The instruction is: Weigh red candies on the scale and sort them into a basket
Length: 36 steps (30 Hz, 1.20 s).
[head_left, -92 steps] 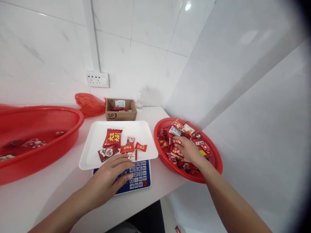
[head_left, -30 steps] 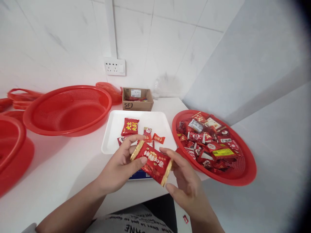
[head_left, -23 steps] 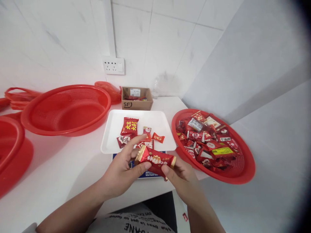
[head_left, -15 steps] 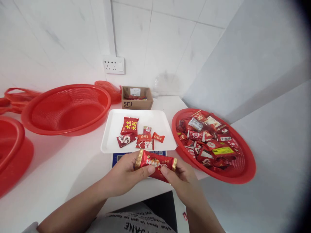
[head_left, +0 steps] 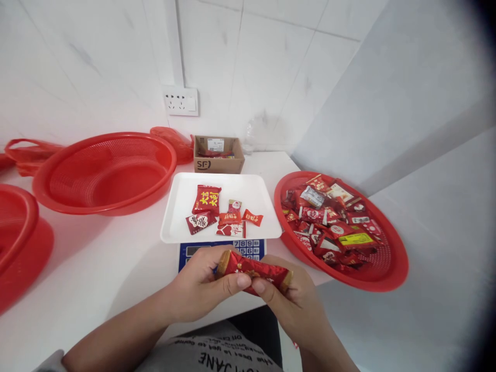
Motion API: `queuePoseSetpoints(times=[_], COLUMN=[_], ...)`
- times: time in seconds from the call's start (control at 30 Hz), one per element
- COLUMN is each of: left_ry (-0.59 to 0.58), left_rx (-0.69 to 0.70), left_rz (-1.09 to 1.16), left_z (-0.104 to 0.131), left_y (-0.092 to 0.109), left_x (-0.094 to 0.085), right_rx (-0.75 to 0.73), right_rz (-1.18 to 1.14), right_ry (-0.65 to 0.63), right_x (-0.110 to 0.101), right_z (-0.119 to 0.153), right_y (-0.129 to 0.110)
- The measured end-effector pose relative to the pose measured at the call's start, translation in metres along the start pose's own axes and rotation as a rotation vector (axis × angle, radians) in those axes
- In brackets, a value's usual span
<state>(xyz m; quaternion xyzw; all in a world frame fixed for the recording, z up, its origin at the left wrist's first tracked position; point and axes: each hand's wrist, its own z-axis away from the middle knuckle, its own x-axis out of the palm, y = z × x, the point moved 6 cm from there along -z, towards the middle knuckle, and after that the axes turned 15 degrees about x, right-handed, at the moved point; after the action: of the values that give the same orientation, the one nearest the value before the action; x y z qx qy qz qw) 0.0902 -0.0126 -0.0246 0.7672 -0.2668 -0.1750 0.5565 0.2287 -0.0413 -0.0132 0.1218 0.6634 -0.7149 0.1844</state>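
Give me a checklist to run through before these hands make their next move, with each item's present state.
1. Held packet secured by left hand and right hand: ok, both hands grip it.
2. Held packet's wrapper sealed all round: cannot tell, fingers cover part of it.
3. Tray packets lying inside the rim of the white tray: ok.
4. Scale keypad uncovered: not ok, hands and held packet hide part of it.
5. Scale display readable: cannot tell, no figures can be made out.
6. Right-hand basket holding its packets within the rim: ok.

The packet [head_left: 258,267] is red with gold ends, the tray [head_left: 253,191] white, the scale [head_left: 225,242] blue.
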Motion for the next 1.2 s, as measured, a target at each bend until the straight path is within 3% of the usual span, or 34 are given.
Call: queuePoseSetpoints(times=[0.17,0.37,0.53,0.63,0.77,0.97,1.2], left_ry=[0.042,0.071,0.172,0.182,0.228,0.258,0.059], left_rx=[0.09,0.275,0.437,0.453,0.412,0.291,-0.084], left_rz=[-0.087,-0.254,-0.227,-0.195,-0.105,-0.045,-0.106], left_z=[-0.002,-0.002,0.003,0.004,0.004,0.004,0.001], left_y=[0.011,0.028,0.039,0.04,0.037,0.03,-0.002], left_x=[-0.002,-0.005,-0.011,-0.01,-0.011,-0.017,-0.005], right_rx=[-0.112,-0.28,-0.341,-0.395,-0.408,-0.301,-0.231], right_rz=[-0.055,-0.044,-0.028,-0.016,-0.012,0.029,0.038], right_ry=[0.016,0.192,0.221,0.258,0.293,0.172,0.204], right_x=[-0.001,-0.013,-0.015,-0.015,-0.016,-0.009,-0.005], right_z=[0.004,0.013,0.016,0.018,0.018,0.008,0.003], right_y=[-0.008,-0.019,-0.023,-0.024,-0.025,-0.021,-0.01])
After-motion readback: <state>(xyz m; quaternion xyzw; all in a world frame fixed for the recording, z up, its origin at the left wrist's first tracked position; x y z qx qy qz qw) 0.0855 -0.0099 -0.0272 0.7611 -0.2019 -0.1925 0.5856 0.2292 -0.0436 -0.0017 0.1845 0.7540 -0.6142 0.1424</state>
